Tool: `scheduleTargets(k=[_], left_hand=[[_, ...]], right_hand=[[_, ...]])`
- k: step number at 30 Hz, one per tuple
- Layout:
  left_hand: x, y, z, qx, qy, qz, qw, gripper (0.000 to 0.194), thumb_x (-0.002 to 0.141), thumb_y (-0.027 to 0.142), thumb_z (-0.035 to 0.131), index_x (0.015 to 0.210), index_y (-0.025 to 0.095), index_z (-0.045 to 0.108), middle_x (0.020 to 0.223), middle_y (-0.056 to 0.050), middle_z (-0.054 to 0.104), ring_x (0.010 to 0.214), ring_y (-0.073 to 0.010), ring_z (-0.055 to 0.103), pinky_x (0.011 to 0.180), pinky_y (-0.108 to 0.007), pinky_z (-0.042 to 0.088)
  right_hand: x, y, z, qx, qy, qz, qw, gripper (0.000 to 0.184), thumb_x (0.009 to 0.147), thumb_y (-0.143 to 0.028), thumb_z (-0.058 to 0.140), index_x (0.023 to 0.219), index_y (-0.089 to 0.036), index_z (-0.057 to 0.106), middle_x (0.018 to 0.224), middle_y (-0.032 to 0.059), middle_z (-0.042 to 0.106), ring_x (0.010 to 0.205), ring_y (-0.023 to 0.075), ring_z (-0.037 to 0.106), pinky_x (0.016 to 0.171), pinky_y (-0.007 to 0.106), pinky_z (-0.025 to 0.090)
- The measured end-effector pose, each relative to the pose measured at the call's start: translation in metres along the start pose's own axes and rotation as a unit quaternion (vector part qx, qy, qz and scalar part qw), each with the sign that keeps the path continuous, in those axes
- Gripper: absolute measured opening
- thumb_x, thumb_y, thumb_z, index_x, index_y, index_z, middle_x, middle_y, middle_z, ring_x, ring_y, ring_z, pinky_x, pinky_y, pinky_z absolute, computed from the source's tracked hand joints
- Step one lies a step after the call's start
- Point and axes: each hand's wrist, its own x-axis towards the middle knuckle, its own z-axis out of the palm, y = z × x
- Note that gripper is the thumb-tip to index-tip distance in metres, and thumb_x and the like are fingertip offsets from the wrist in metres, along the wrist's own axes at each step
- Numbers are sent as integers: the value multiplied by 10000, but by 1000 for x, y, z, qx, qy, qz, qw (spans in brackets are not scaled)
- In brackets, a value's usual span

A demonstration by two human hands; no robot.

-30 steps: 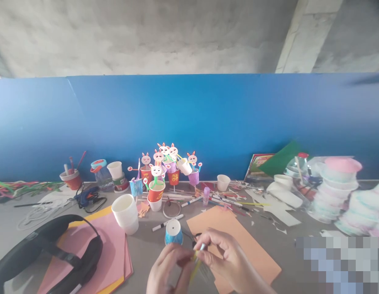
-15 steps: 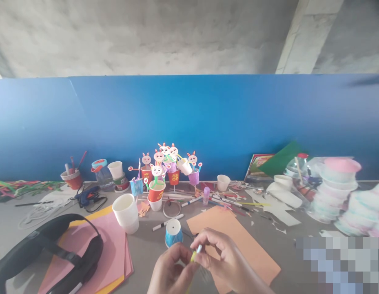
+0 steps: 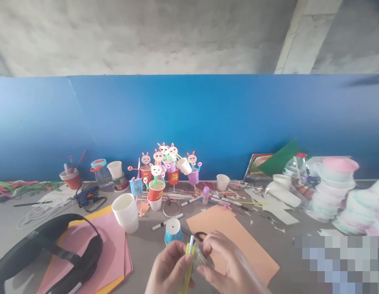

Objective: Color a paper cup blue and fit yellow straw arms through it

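My left hand [image 3: 167, 267] and my right hand [image 3: 226, 265] meet at the bottom middle of the view, both with fingers pinched. Between them stands a yellow-green straw [image 3: 188, 265], nearly upright, with a pale blue tip at its top. My left fingers grip the straw. My right fingers press something small and clear against it; I cannot make out what. Just beyond the hands an upturned blue paper cup [image 3: 173, 230] sits on the grey table [image 3: 146, 249], and scissors [image 3: 199, 235] lie on an orange paper sheet [image 3: 238, 241].
A white cup stack [image 3: 126, 212] stands on pink and yellow sheets [image 3: 109, 253]. A black headset [image 3: 48, 253] lies at left. Bunny cup figures [image 3: 165, 171] crowd the back by the blue wall. Pens, scraps and a glue gun [image 3: 87, 197] litter the table; stacked bowls [image 3: 336, 188] at right.
The straw has been turned from slanting low between the hands to nearly upright and raised. My right fingers have shifted from its tip to its middle.
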Motion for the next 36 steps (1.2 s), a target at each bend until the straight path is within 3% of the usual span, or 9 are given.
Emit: scheduleTargets(k=[5, 11, 17, 24, 26, 29, 32, 36], left_hand=[[1, 0, -5, -20, -3, -22, 1000, 465, 659, 537, 878, 789, 151, 652, 663, 19, 640, 545, -90, 577, 581, -251, 536], [3, -1, -7, 17, -61, -35, 997, 486, 677, 564, 854, 765, 148, 620, 605, 33, 597, 504, -79, 558, 552, -231, 492], [9, -6, -8, 12, -77, -17, 997, 506, 664, 578, 854, 802, 155, 613, 688, 29, 579, 540, -73, 530, 552, -232, 499], [10, -15, -19, 133, -60, 50, 988, 504, 765, 578, 747, 1037, 171, 629, 817, -21, 623, 600, -111, 533, 523, -219, 457], [8, -17, -23, 235, -33, 103, 966, 405, 770, 399, 761, 1099, 205, 623, 865, -29, 657, 659, -137, 569, 579, -228, 477], [3, -17, -25, 399, -6, 224, 889, 360, 755, 139, 656, 1098, 246, 631, 894, -32, 691, 733, -171, 628, 694, -251, 519], [1, -16, -24, 478, -9, 326, 816, 508, 732, 49, 526, 1193, 251, 600, 1024, -79, 708, 872, -222, 694, 779, -294, 563], [5, -14, -23, 544, -6, 412, 731, 657, 761, -13, 431, 1372, 220, 489, 1183, -138, 712, 1053, -262, 696, 860, -337, 570]], right_hand=[[3, 4, -5, 25, 12, -39, 999, 157, 868, -372, 607, 856, -245, 516, 830, 4, 590, 794, 205, 596, 718, 290, 484], [12, 0, -15, 130, -31, -31, 991, 256, 952, -399, 569, 1149, -259, 654, 1131, 72, 658, 1074, 247, 629, 925, 345, 494], [22, -3, -9, 177, -64, -25, 982, 308, 944, -475, 588, 861, -197, 694, 855, 43, 681, 814, 199, 636, 728, 278, 477], [21, 7, -3, 180, -57, -4, 982, 344, 927, -509, 597, 828, -187, 668, 785, 30, 646, 741, 182, 585, 674, 270, 443], [21, 9, -2, 173, -44, -3, 984, 366, 925, -529, 588, 825, -186, 667, 765, 26, 634, 722, 181, 574, 660, 270, 446], [20, 9, 1, 161, -20, 8, 987, 374, 923, -535, 594, 827, -184, 680, 762, 28, 629, 724, 186, 580, 651, 270, 458], [19, 8, 1, 167, 5, 15, 986, 359, 918, -528, 618, 842, -189, 705, 775, 33, 644, 738, 190, 597, 642, 264, 469], [19, 9, 2, 187, 26, 21, 982, 361, 916, -531, 623, 839, -185, 691, 764, 34, 649, 738, 190, 601, 659, 270, 477]])
